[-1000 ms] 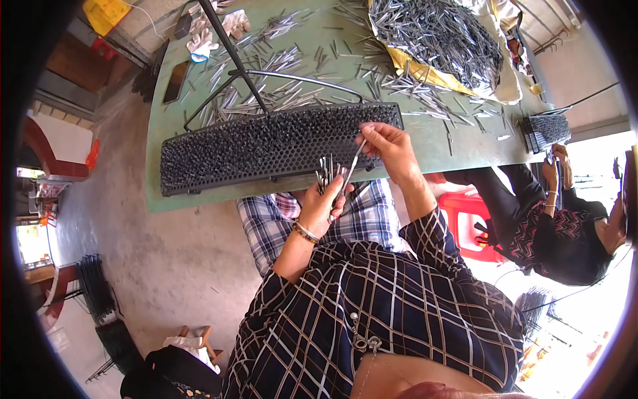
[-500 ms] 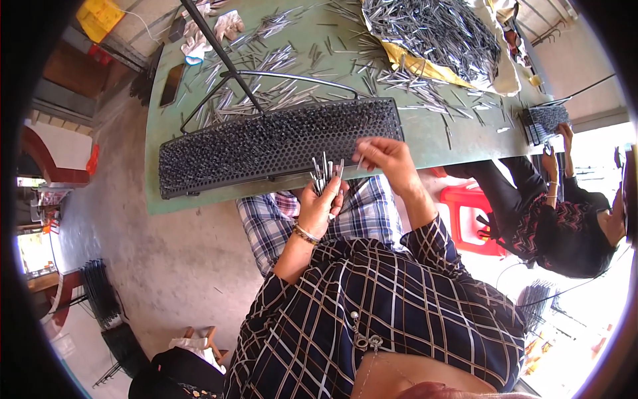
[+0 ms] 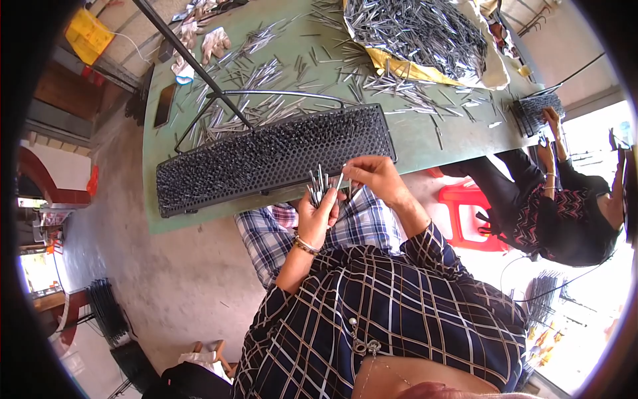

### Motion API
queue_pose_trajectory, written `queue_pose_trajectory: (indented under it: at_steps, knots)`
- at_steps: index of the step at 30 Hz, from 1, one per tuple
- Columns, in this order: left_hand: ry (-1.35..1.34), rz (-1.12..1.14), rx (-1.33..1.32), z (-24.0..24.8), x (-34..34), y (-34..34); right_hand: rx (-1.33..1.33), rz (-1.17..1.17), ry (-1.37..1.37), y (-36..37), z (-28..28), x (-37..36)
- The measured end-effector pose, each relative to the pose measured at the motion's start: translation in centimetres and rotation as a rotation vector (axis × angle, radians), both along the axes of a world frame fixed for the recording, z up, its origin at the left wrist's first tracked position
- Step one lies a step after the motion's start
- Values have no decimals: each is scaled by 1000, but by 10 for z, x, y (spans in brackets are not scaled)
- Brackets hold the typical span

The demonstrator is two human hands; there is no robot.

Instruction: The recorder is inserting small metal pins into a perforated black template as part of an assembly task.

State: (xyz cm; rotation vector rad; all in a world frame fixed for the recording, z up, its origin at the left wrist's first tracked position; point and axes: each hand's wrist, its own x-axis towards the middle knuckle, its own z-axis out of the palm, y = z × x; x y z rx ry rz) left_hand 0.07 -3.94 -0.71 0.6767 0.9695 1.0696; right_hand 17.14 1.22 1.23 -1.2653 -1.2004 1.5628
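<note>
— What have you got in your hands at the moment?

— Your left hand (image 3: 318,214) is closed around a bundle of thin metal pins (image 3: 320,185), tips pointing up toward the black perforated rack (image 3: 272,156). Your right hand (image 3: 376,178) sits just beside the bundle, on the side of it away from the rack's long middle, thumb and forefinger pinched narrow on what looks like a single pin.

— And where's the rack from there?

— Just beyond your hands, lying along the near edge of the green table (image 3: 425,136). Most of its holes look filled already; I can't tell which ones are free near its right end.

— How should you do the picking well?

— Draw one pin straight up out of the bundle, so its neighbours don't ride up with it. Keep your left grip firm but not crushing, with the tips fanned a little. Hold the bundle close to the rack's near edge, so each trip is short.

— Anything to watch for?

— Loose pins (image 3: 266,73) lie scattered beyond the rack, and the big heap of pins (image 3: 415,26) lies farther beyond its right end. Another person (image 3: 565,199) sits to the right of the rack at a smaller one; leave them room.
</note>
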Motion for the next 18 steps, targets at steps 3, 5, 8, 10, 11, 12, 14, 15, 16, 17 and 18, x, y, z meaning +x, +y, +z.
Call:
queue_pose_trajectory:
  at_steps: [3, 5, 8, 10, 11, 12, 14, 15, 16, 17, 18]
  knots:
    - [-57, -4, -64, -6, -1, 1, 185, -159, -25, 14, 17, 14]
    - [-67, -22, -88, -8, -1, -2, 324, -234, -152, 28, 24, 22]
    - [-89, -52, -104, -8, 2, -4, 453, -254, -296, 51, 21, 30]
    - [-69, -75, -115, -6, 4, -4, 494, -257, -335, 60, 15, 33]
    - [-58, -87, -109, -5, 5, -3, 540, -246, -382, 63, 12, 34]
    - [-55, -82, -109, -5, 4, -4, 585, -230, -426, 65, 10, 33]
    - [-60, -69, -119, -7, 2, -6, 616, -203, -478, 65, 9, 30]
    - [-60, -67, -119, -8, 2, -6, 646, -179, -534, 64, 9, 28]
    - [-63, -60, -125, -9, 1, -6, 646, -178, -533, 64, 10, 27]
    - [-66, -53, -131, -9, 0, -6, 657, -169, -542, 63, 12, 27]
    - [-67, -54, -132, -9, 0, -6, 667, -161, -550, 63, 13, 26]
